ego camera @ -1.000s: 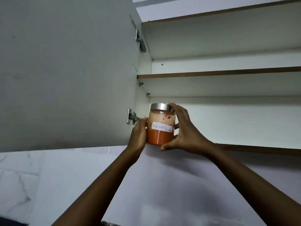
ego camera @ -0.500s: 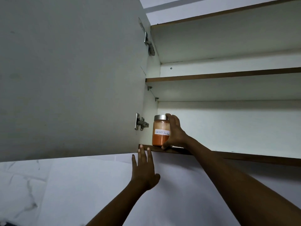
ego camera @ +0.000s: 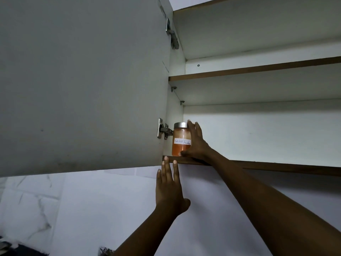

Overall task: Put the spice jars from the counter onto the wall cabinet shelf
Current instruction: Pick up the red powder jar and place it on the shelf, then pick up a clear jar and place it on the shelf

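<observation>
- My right grip [ego camera: 196, 145] is clamped on the spice jar [ego camera: 180, 139]. The fingers run up the jar's right side, one fingertip sits at the metal lid [ego camera: 180, 125], and the thumb lies across the front of the base.
- The spice jar stands upright on the bottom shelf [ego camera: 276, 166] of the wall cabinet [ego camera: 258, 135]. It is immediately left of the right grip's palm, at the shelf's far left end near the cabinet's side wall.
- Orange-red powder fills the jar, and its white label [ego camera: 181, 141] carries the handwritten words "Red chilli Powder".
- My left grip [ego camera: 169, 191] hangs below the right grip with the fingers spread out straight and pointing up, holding nothing.
- The fingertips [ego camera: 166, 159] of the left grip reach the shelf's front edge below the jar. I cannot tell whether they touch it.
- The cabinet door [ego camera: 83, 80] stands open to the left of both grips, with its lower hinge [ego camera: 163, 129] just left of the jar.
- Above the right grip I see the middle shelf [ego camera: 258, 68], and higher up to the left, the upper hinge [ego camera: 172, 36].
- A pale wall [ego camera: 110, 209] sits behind the left grip.
</observation>
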Motion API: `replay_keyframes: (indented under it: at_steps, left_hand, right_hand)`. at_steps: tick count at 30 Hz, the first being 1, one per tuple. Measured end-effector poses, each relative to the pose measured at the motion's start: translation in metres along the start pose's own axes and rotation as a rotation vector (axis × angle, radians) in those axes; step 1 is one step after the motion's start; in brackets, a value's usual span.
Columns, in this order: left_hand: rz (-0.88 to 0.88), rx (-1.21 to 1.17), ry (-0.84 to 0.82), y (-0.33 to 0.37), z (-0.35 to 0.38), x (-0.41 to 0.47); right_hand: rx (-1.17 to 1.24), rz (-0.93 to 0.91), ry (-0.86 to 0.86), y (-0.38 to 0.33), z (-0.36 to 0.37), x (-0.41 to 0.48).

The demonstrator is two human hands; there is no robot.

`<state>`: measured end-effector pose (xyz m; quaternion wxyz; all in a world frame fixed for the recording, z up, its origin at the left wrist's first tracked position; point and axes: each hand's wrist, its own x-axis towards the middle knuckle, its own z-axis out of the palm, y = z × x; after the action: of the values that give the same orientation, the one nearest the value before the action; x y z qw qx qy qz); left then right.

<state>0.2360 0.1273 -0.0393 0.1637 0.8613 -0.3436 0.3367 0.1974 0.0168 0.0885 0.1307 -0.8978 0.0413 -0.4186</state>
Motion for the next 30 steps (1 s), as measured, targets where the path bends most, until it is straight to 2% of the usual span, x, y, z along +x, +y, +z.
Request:
replay_keyframes:
  at_steps: [2,4,7,9,13,17,20,26,30]
  left_hand:
    - [-0.005,-0.013,-0.003,0.001,-0.001,-0.001]
    - [-0.025,-0.035,-0.004,0.004,-0.002,-0.002]
    - [-0.045,-0.044,-0.018,0.006,-0.005,-0.001]
    - [-0.052,-0.043,-0.034,0.008,-0.011,-0.003]
    - [-0.047,-0.161,-0.058,0.018,-0.01,-0.033]
    - [0.108,-0.338,0.093,0.045,0.023,-0.108]
    - [0.185,-0.506,0.098,0.073,0.036,-0.164]
    - [0.334,-0.689,-0.095,0.118,0.053,-0.257]
    - [0.326,-0.83,-0.301,0.131,0.072,-0.318]
  right_hand:
    - [0.044,0.061,0.062,-0.007,0.0,-0.014]
    - [0.078,0.117,0.215,-0.018,-0.002,-0.034]
    - [0.138,0.072,0.382,-0.032,-0.01,-0.086]
    - [0.149,0.037,0.39,-0.031,-0.019,-0.137]
    - [0.33,0.138,0.291,-0.013,-0.045,-0.246]
    - [0.337,0.398,0.172,0.019,-0.061,-0.336]
    - [0.369,0.55,0.098,0.036,-0.062,-0.394]
    - [0.403,0.722,-0.065,0.041,-0.056,-0.5]
    - [0.38,0.886,-0.211,0.038,-0.055,-0.566]
